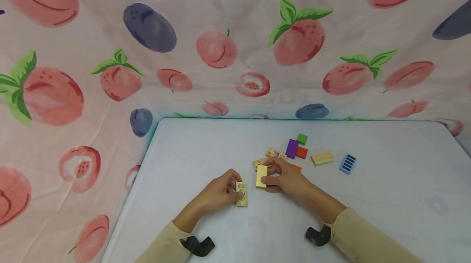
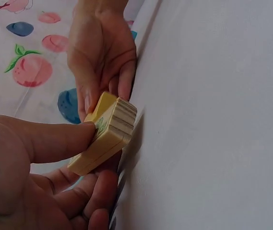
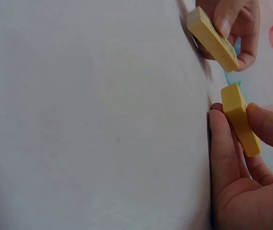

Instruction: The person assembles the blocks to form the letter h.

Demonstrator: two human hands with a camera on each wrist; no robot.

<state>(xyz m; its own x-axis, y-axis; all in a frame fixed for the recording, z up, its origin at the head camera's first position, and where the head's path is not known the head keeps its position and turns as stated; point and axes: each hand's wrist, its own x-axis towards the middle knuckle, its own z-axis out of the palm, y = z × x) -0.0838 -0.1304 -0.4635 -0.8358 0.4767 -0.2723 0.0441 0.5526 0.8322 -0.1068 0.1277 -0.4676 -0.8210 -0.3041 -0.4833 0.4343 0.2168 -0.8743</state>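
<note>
My left hand (image 1: 218, 194) pinches a pale wooden block (image 1: 241, 187) with green print, thumb on its printed face. In the left wrist view, dark stripes cross the end of this printed block (image 2: 123, 117). Just to its right, my right hand (image 1: 286, 178) holds a plain yellow block (image 1: 261, 171) between thumb and fingers. The right wrist view has the yellow block (image 3: 239, 117) tilted in my fingers, apart from the printed one (image 3: 213, 40). Both hands are low over the white table (image 1: 176, 152).
Beyond the right hand lie printed wooden tiles (image 1: 274, 152), a purple block (image 1: 292, 149), a green block (image 1: 302, 139), a red block (image 1: 301, 153) and a partly hidden orange block (image 1: 296, 168). Farther right are a pale wooden block (image 1: 322, 158) and a blue tile (image 1: 347, 163) with dark bars.
</note>
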